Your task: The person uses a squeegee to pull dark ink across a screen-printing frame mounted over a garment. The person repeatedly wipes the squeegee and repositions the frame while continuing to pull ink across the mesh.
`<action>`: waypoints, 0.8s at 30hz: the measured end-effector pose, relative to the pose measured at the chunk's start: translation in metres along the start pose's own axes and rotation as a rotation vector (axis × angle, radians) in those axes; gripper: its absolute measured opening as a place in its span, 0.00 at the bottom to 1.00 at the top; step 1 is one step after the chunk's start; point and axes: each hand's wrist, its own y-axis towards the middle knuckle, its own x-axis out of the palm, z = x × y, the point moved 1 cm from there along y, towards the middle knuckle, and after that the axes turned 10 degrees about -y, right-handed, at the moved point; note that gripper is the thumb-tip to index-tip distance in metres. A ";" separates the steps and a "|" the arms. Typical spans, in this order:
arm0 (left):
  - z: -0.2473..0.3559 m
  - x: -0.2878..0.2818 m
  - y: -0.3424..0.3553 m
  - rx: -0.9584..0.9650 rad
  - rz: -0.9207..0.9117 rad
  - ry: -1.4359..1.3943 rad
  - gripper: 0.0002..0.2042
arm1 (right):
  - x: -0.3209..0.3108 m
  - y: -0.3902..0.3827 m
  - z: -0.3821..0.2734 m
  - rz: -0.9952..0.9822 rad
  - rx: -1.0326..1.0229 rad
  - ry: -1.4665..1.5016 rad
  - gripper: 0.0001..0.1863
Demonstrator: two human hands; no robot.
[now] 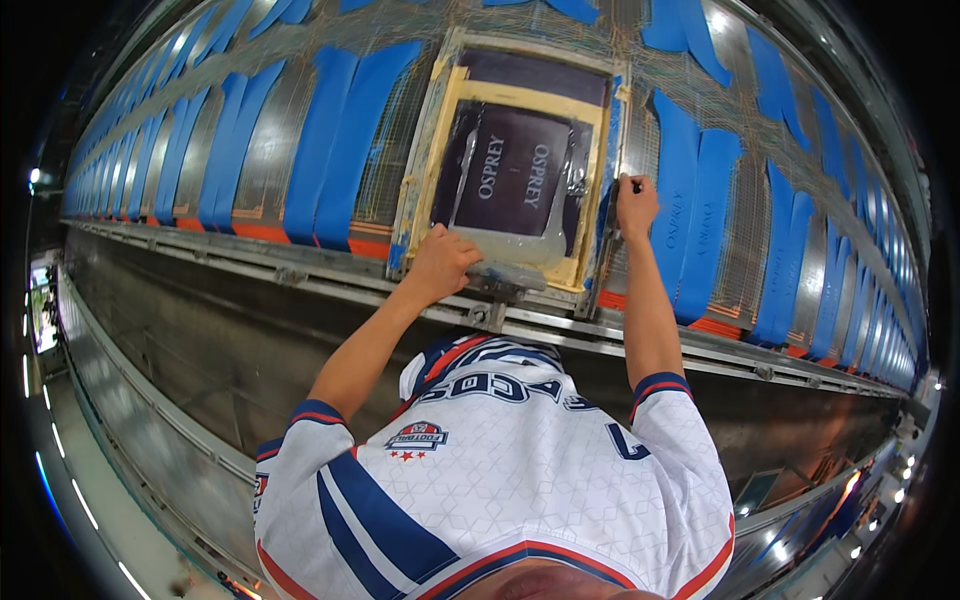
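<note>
A screen printing frame with yellow-taped edges lies in front of me on the long printing table. Its dark mesh shows two blocks of pale lettering. My left hand is closed at the frame's near left corner; what its fingers grip is hidden under them. Just right of those fingers, a greyish bar, perhaps a squeegee, lies along the near side beside pale ink. At the frame's right side, my right hand has its fingers curled in, and what they hold cannot be made out.
Blue fabric pieces lie in rows along the table on both sides. The piece right of the frame bears dark lettering. A metal rail with clamps runs along the near edge. Loose threads cover the strip beyond the frame.
</note>
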 end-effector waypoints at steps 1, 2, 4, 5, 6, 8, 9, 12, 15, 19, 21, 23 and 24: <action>-0.004 -0.001 0.003 -0.014 0.002 -0.024 0.21 | 0.000 -0.002 -0.003 -0.015 0.001 -0.024 0.15; -0.011 -0.002 0.013 -0.008 0.015 -0.029 0.21 | 0.000 -0.003 -0.006 -0.029 0.003 -0.048 0.15; -0.023 -0.008 0.034 0.002 0.034 -0.043 0.20 | -0.005 -0.003 -0.005 -0.102 0.058 -0.048 0.15; -0.032 -0.012 0.051 0.006 0.022 -0.044 0.16 | -0.006 -0.002 -0.005 -0.108 0.043 -0.065 0.15; -0.043 -0.017 0.071 0.005 0.015 -0.028 0.15 | -0.007 0.000 -0.006 -0.113 0.028 -0.083 0.15; -0.068 -0.026 0.115 -0.009 -0.001 -0.007 0.14 | -0.014 0.004 -0.012 -0.183 0.000 -0.146 0.16; -0.081 -0.032 0.141 -0.002 0.005 -0.001 0.13 | -0.019 0.006 -0.014 -0.240 -0.009 -0.193 0.16; -0.114 -0.051 0.201 0.026 0.031 -0.060 0.11 | -0.025 0.031 -0.034 -0.319 -0.187 -0.177 0.17; -0.128 -0.071 0.222 -0.064 -0.054 -0.165 0.16 | -0.031 0.066 -0.088 -0.416 -0.399 0.002 0.21; -0.131 -0.083 0.240 -0.083 -0.029 -0.091 0.18 | 0.004 0.085 -0.167 -0.631 -0.634 -0.249 0.24; -0.139 -0.075 0.253 -0.098 -0.026 -0.029 0.19 | 0.030 0.088 -0.176 -0.628 -0.708 -0.536 0.23; -0.141 -0.066 0.252 -0.094 -0.035 -0.023 0.21 | 0.046 0.087 -0.167 -0.663 -0.677 -0.531 0.21; -0.141 -0.063 0.249 -0.092 -0.040 -0.018 0.21 | 0.051 0.084 -0.161 -0.679 -0.660 -0.528 0.19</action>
